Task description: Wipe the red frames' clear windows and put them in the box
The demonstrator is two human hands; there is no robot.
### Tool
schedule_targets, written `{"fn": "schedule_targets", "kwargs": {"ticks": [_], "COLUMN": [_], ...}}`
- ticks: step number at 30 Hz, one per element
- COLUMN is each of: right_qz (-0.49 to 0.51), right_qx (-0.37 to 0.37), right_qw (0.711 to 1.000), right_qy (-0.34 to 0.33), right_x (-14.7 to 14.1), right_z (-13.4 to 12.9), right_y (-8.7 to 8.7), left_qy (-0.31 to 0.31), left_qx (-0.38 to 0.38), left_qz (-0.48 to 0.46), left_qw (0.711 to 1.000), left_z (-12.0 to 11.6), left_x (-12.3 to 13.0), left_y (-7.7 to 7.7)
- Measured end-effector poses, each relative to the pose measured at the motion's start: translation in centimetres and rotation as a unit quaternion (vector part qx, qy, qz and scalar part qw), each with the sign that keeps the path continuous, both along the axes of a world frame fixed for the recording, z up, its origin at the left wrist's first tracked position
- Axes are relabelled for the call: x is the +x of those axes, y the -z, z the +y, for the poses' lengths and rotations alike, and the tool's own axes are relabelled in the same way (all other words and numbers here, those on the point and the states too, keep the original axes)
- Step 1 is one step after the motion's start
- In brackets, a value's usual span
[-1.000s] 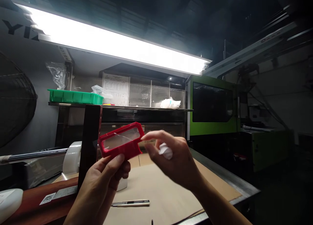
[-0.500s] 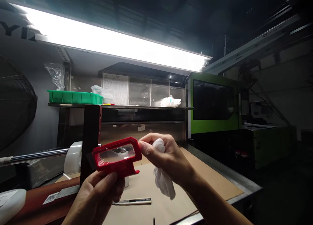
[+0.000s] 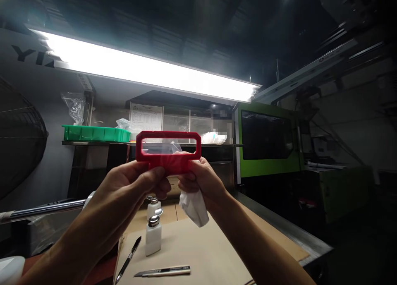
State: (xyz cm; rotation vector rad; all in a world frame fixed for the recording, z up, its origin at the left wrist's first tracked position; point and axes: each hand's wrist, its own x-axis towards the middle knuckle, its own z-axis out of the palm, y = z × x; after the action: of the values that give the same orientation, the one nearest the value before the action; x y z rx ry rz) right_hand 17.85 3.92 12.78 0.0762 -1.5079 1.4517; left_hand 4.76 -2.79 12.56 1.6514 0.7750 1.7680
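Observation:
A red plastic frame (image 3: 170, 165) with a long window is held up level in front of the shelf. Clear film or a transparent pane seems to show in the window. My left hand (image 3: 127, 188) is closed on its lower left part, thumb on the near face. At the lower right, my right hand (image 3: 208, 180) pinches the same frame. A crumpled white cloth (image 3: 195, 208) hangs from the closed fingers of that hand. Below, white bottles with metal tops (image 3: 153, 237) stand on the table, near a utility knife (image 3: 163, 271) and a black pen (image 3: 129, 258).
Behind the hands runs a shelf with a green tray (image 3: 96, 133), plastic bags and a crumpled white bundle (image 3: 214, 138). A bright tube lamp (image 3: 149, 68) hangs above. A metal bar (image 3: 46, 210) juts in at left. The green machine (image 3: 269, 169) stands to the right.
The red frame has been raised and levelled from a tilted pose. My right hand has moved from its right end to its lower right, cloth still in hand. The view has shifted, uncovering bottles and the pen.

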Motion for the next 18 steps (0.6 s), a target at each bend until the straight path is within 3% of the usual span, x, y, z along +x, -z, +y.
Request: {"fn": "schedule_targets", "kwargs": {"ticks": [8, 18], "right_qz": [0.035, 0.041], "right_qx": [0.075, 0.095], "right_qw": [0.994, 0.988], "right_qy": [0.078, 0.117], "right_x": [0.0, -0.6], "right_z": [-1.3, -2.4], "right_y": [-3.4, -4.6], "left_qy": [-0.036, -0.037], "left_qx": [0.068, 0.09], "left_qz": [0.045, -0.016], "left_qw": [0.996, 0.995], "left_z": [-1.3, -1.6], "left_x": [0.3, 0.2], "left_y": [-3.5, -4.6]}}
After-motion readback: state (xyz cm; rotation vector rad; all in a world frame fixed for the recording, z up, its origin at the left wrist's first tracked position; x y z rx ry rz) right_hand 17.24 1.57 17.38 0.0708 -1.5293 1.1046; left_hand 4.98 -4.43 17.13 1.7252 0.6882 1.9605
